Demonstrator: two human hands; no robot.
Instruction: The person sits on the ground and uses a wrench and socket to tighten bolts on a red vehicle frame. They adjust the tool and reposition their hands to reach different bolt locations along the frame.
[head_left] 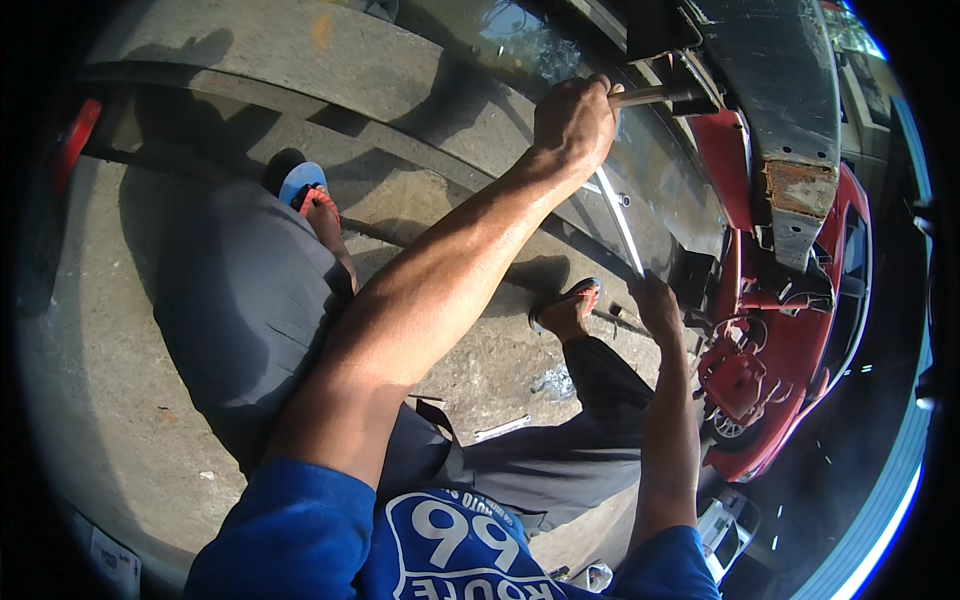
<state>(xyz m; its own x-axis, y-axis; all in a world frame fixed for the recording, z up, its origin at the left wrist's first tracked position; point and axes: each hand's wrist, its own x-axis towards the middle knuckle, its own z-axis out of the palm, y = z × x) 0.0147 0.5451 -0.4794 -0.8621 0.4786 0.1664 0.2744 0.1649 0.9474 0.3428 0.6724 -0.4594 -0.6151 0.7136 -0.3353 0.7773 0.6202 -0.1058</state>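
My left hand (578,125) is closed around the upper end of a long silver bar, where it meets a brownish round shaft (640,96). That shaft runs right to a dark end (690,97) against the metal beam (800,90). The silver bar (620,222) slants down from my left fist to my right hand (657,305), whose fingers wrap its lower end. Together they look like a socket wrench handle with an extension, though my left fist hides the joint. A small shiny ring-ended tool (625,200) shows beside the bar.
Past the beam stands a red car (835,350), with a red metal part (735,380) in front. A wrench (502,428) lies on the concrete floor (470,385) between my legs. A long raised ledge (390,75) crosses ahead of my sandalled feet.
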